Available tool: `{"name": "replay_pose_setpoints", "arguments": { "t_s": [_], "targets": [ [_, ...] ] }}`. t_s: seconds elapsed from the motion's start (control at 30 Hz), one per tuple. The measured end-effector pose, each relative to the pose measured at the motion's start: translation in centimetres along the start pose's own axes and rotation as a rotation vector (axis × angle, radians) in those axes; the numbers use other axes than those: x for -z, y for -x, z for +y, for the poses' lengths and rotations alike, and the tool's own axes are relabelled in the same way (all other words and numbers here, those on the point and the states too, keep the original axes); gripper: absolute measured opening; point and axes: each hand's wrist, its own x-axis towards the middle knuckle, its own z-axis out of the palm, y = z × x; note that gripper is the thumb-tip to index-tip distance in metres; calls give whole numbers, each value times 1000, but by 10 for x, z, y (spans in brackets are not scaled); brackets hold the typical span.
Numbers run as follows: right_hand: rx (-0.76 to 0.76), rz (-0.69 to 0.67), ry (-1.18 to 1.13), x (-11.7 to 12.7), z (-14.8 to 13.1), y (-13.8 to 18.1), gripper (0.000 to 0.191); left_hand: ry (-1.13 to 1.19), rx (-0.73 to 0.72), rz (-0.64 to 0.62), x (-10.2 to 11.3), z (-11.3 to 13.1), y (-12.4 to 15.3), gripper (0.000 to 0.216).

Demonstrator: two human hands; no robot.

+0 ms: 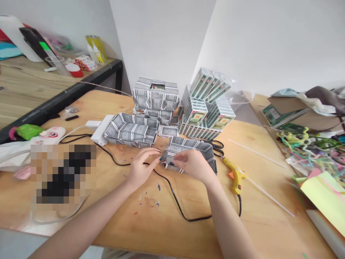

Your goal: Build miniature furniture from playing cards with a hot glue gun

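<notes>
A tray-like box built from patterned playing cards (188, 148) lies at the middle of the wooden table (161, 223). My right hand (194, 162) is closed over its near left corner, fingers pinching the card wall. My left hand (142, 166) is beside it, its fingertips touching the same corner and loosely curled. A second, larger card tray (131, 132) sits just behind my left hand. A taller stacked card structure (156, 97) stands further back.
Stacked packs of playing cards (207, 111) stand behind the right hand. A yellow glue gun (235, 174) with a black cord (175, 198), scissors (219, 145) and white glue sticks (258, 154) lie to the right. Craft clutter (309, 144) fills the right edge; a white power strip (100, 131) lies left.
</notes>
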Motion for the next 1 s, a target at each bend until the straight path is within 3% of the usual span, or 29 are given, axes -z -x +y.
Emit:
{"name": "replay_pose_setpoints", "arguments": {
  "t_s": [0.07,0.17,0.33,0.47,0.6,0.77,0.87,1.0],
  "targets": [
    [-16,119,-14,2,-1,-1,17,9,62,49,-1,-2,3,9],
    [34,195,-36,3,-3,-2,25,-22,129,64,-2,-2,6,7],
    [145,237,-59,-1,-3,-3,24,-31,211,45,1,3,6,11],
    [264,240,-84,-12,-3,-3,19,126,306,-24,2,9,3,20],
    [359,248,62,-26,-8,-3,19,302,413,-66,0,13,0,31],
    [475,293,139,-38,-13,-1,10,370,422,-119,0,18,-2,35],
    [453,316,122,-36,-11,-2,20,398,392,-152,1,18,-2,28],
    [272,361,82,-17,-4,-3,18,360,364,-122,-1,12,0,18]
  ]
}}
